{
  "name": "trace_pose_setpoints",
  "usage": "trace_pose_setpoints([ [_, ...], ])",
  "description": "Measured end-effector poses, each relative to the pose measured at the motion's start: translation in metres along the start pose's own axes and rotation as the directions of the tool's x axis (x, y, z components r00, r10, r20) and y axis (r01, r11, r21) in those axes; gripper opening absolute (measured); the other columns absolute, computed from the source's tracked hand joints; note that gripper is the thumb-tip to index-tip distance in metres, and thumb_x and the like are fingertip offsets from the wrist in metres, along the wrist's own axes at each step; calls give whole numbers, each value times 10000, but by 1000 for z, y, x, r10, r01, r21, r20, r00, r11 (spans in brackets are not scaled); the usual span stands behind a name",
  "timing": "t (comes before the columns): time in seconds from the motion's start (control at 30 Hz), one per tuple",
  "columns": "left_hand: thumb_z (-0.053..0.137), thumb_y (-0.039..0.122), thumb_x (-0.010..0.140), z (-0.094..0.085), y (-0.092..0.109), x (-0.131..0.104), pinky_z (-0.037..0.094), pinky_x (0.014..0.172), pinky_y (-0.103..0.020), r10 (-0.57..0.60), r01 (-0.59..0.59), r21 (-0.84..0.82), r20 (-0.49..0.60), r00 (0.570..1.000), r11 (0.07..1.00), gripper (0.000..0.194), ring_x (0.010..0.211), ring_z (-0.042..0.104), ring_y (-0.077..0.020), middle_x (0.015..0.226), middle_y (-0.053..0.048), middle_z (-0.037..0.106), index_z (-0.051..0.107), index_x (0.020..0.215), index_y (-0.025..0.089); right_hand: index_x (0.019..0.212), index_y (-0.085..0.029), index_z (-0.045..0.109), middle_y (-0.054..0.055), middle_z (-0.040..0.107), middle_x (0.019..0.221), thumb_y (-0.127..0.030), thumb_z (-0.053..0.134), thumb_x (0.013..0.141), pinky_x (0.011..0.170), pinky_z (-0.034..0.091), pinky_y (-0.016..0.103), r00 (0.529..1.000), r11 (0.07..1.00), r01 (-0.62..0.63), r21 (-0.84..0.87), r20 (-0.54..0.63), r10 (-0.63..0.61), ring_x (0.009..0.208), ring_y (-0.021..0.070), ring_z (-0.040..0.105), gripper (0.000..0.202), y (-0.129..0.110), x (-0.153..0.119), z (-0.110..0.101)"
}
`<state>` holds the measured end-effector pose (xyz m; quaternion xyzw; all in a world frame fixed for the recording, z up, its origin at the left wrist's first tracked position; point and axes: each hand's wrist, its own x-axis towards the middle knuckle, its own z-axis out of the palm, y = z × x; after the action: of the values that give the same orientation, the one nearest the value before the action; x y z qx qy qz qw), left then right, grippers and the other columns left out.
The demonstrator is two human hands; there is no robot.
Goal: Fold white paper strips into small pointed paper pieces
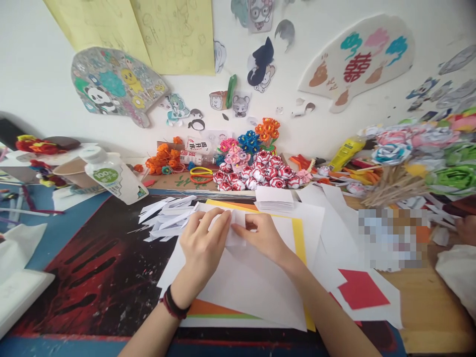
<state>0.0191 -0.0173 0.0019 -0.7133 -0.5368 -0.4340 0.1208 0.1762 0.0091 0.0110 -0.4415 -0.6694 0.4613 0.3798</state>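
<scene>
A small white paper piece (236, 240) is pinched between both my hands above a stack of larger sheets. My left hand (206, 240), with dark bands at the wrist, has its fingers curled over the paper's left side and top. On the paper's right edge, my right hand (265, 239) grips with thumb and bent fingers. Beneath them lies a big white sheet (256, 285) over yellow, orange and green ones. A pile of folded white paper strips (167, 218) rests left of my left hand. Just beyond my right hand sits a stack of small white papers (274, 198).
A white glue bottle (115, 176) stands tilted at the left. Red-and-white paper flowers (260, 171) and other colourful flowers line the wall. Red paper (363, 289) and a bundle of sticks (396, 186) lie right. Another person's hand (466, 230) shows at the right edge.
</scene>
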Motion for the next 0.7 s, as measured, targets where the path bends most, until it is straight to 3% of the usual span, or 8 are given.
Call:
trace_pose_setpoints([
  [0.1,615,233,849,-4,2,6,421,802,-334,-37,42,-155,34,999,987,190,858,540,-213,1016,-21,714,721,996,289,668,-132,652,1,558,604,-359,602,812,521,364,244,1000,1000,1,13,-1,-1,572,128,481,273,-1,0,-3],
  [0.2,575,272,881,-9,2,14,436,812,-333,-167,223,-389,173,971,894,162,889,568,-199,991,-32,708,731,921,256,675,-140,650,3,560,615,-332,604,812,552,378,249,1000,1000,-3,7,1,3,598,139,500,240,-2,-1,-7],
  [0.33,607,368,849,-8,-5,20,466,716,-296,-327,548,-616,443,835,566,199,885,608,-199,932,-48,706,716,815,204,645,-153,636,-3,558,621,-348,615,808,572,380,247,999,1000,12,7,30,-12,598,131,485,256,-5,-2,-13],
  [0.43,666,383,793,-6,-9,22,473,669,-272,-347,689,-632,596,724,354,204,817,619,-181,898,-46,708,702,803,182,680,-158,663,-10,565,642,-347,612,813,586,375,244,996,999,40,29,81,-42,605,125,475,236,-7,-2,-16],
  [0.53,683,380,774,-6,-8,23,477,691,-273,-309,744,-598,677,668,300,217,795,615,-172,879,-50,705,706,821,170,706,-157,681,-14,556,636,-340,610,811,580,360,243,993,999,43,21,105,-44,598,121,458,222,-8,-2,-17],
  [0.7,711,351,749,-6,-4,22,468,700,-272,-314,753,-601,685,658,268,194,787,604,-168,846,-42,688,696,797,163,705,-147,661,-14,542,650,-335,597,820,567,328,239,991,998,33,59,131,-41,608,115,441,230,-9,-2,-16],
])
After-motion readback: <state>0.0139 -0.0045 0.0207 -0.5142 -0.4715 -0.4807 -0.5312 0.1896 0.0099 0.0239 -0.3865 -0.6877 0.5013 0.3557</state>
